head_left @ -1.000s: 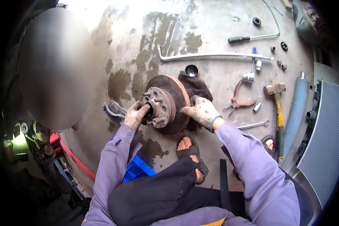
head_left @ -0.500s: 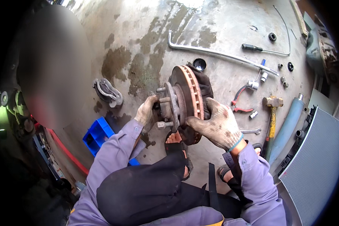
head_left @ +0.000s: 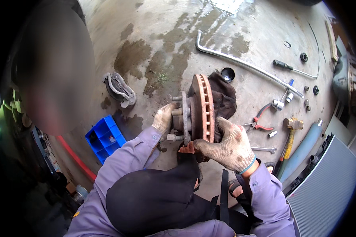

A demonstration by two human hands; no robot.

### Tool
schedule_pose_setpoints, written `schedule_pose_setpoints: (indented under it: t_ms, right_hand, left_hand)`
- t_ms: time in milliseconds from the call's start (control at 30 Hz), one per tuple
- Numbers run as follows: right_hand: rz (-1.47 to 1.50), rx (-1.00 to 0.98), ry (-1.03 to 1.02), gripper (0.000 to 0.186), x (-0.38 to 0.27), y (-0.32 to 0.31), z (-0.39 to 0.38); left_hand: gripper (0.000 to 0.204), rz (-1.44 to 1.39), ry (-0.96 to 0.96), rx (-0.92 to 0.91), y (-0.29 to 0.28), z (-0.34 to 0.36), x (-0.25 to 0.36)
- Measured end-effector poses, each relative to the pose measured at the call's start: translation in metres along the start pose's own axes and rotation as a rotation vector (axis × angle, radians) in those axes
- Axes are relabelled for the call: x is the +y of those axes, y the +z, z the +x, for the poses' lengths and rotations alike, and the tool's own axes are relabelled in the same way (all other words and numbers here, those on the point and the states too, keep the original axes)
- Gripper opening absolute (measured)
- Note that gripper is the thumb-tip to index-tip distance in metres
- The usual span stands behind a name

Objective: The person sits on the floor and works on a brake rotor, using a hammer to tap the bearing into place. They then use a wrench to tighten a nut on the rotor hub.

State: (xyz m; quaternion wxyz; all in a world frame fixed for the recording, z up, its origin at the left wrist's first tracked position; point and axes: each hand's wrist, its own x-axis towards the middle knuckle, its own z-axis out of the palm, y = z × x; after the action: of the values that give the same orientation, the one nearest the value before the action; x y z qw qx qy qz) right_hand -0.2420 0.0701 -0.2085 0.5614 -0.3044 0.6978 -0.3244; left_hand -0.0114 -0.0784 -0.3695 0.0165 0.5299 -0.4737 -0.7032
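I have both gloved hands on a rusty brake disc (head_left: 205,106) with its hub (head_left: 186,118), held on edge between them above the concrete floor (head_left: 162,23); I cannot tell whether its lower rim rests there. My right hand (head_left: 231,148) is clamped on the disc's rim. My left hand (head_left: 164,118) is against the hub on the side where the studs (head_left: 177,112) stick out, its fingers hidden, so I cannot tell how tightly they close. Just beyond the disc a dark cloth (head_left: 225,96) lies crumpled, with a round black cup (head_left: 228,74) beside it. Left of my left hand are a blue compartment tray (head_left: 115,127) and a curved metal part (head_left: 120,90). Toward the floor's right edge lie a long bent bar (head_left: 245,61), red-handled pliers (head_left: 259,118), a spanner (head_left: 265,149) and a yellow-handled hammer (head_left: 294,123), near a blue cylinder (head_left: 302,148). A finned radiator (head_left: 324,185) stands along that edge's near corner.
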Motion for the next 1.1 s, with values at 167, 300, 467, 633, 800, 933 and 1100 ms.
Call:
schedule_pose_setpoints:
  t_ms: [167, 300, 467, 633, 800, 933, 1100]
  right_hand:
    - [-0.024, -0.032, 0.008, 0.049, -0.01, 0.003, 0.004]
    - [-0.062, -0.024, 0.024, 0.047, -0.014, 0.002, 0.006]
    - [-0.043, -0.022, 0.041, 0.046, -0.025, 0.0, 0.009]
    - [-0.021, 0.056, -0.051, 0.044, -0.008, 0.008, 0.01]
    - [-0.031, 0.098, 0.005, 0.045, 0.003, 0.01, 0.012]
    - [-0.1, 0.108, 0.027, 0.049, -0.017, -0.003, 0.017]
    - [-0.119, 0.112, -0.006, 0.056, -0.022, 0.005, 0.026]
  left_hand:
    - [0.043, -0.345, -0.134, -0.049, 0.002, 0.004, -0.009]
    - [0.046, -0.414, -0.156, -0.046, 0.004, 0.005, -0.011]
    - [0.048, -0.313, -0.055, -0.048, -0.004, 0.015, -0.03]
    - [0.051, -0.367, -0.058, -0.033, -0.001, 0.024, -0.042]
    - [0.052, -0.404, -0.146, -0.063, 0.005, 0.013, -0.008]
    - [0.038, -0.541, -0.396, -0.08, 0.018, 0.007, 0.026]
    - [0.039, -0.344, -0.296, -0.135, -0.001, 0.013, 0.021]
